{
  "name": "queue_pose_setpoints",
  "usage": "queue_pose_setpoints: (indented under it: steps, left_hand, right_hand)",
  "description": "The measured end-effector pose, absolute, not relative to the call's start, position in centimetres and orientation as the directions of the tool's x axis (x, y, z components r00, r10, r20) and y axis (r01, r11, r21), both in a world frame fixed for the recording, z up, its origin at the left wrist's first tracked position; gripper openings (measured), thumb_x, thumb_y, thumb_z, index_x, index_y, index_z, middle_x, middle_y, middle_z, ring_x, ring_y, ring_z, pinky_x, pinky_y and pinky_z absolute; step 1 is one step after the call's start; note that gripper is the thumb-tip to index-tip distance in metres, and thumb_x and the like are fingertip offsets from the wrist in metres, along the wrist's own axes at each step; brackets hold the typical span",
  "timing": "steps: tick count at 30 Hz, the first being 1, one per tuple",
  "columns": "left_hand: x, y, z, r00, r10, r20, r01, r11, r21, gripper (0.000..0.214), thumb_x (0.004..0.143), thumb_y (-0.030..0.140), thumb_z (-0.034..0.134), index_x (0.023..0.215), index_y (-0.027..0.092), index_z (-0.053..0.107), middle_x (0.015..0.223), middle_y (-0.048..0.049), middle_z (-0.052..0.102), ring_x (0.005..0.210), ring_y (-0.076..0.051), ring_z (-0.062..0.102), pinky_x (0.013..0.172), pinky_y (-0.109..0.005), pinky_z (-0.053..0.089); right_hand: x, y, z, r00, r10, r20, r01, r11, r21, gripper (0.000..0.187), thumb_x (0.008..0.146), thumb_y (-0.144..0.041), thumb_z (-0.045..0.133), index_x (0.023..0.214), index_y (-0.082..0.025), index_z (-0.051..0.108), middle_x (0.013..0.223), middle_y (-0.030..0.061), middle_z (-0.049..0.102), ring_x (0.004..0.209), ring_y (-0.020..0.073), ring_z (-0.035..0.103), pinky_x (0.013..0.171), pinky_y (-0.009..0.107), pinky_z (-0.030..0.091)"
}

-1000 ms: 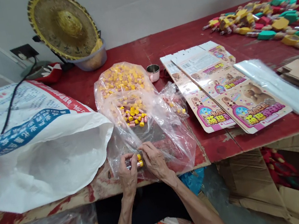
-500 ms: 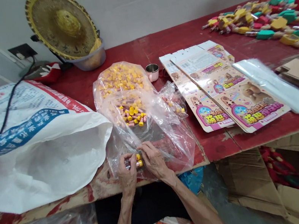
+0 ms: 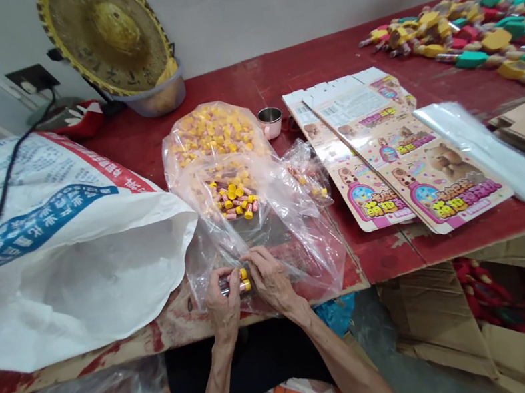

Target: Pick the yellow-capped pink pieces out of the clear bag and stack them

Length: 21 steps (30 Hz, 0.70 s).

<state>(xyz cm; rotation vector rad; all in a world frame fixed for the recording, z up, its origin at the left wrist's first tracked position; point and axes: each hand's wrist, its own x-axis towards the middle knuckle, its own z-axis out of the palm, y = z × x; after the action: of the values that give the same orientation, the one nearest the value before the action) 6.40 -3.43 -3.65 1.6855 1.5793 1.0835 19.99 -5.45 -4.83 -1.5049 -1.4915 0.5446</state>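
My left hand [image 3: 223, 301] is curled around a small bunch of yellow-capped tubes [image 3: 239, 282] at the near edge of the red table [image 3: 271, 73]. My right hand [image 3: 271, 279] pinches the yellow-cap end of the same bunch from the right. Both hands rest on a clear plastic bag [image 3: 296, 245]. Just beyond them, a loose pile of the same tubes [image 3: 235, 200] lies in the clear plastic, with a larger bagful [image 3: 213, 130] behind it.
A big white woven sack [image 3: 60, 259] covers the table's left. Flat printed cartons [image 3: 387, 154] and a clear sleeve stack [image 3: 483, 151] lie to the right, coloured toys [image 3: 467, 31] far right. A small metal cup [image 3: 270, 119], a straw hat [image 3: 106, 34] and cardboard [image 3: 470, 336] below.
The hands hold the same bunch in the same place. Only the view has shifted slightly.
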Motion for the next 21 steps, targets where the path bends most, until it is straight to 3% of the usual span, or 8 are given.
queue_pose_setpoints:
  steps: [21]
  left_hand:
    - [6.3, -3.4, -3.81, -0.05, 0.985, 0.167, 0.541, -0.114, 0.833, 0.04, 0.089, 0.062, 0.061, 0.086, 0.022, 0.065, 0.08, -0.0029, 0.07, 0.07, -0.018, 0.067, 0.066, -0.029, 0.057]
  right_hand:
    - [19.95, -5.48, -4.78, 0.168, 0.948, 0.27, 0.529, 0.145, -0.836, 0.028, 0.102, -0.013, 0.041, 0.112, -0.022, 0.066, 0.113, 0.0076, 0.066, 0.097, 0.0189, 0.067, 0.086, 0.029, 0.055]
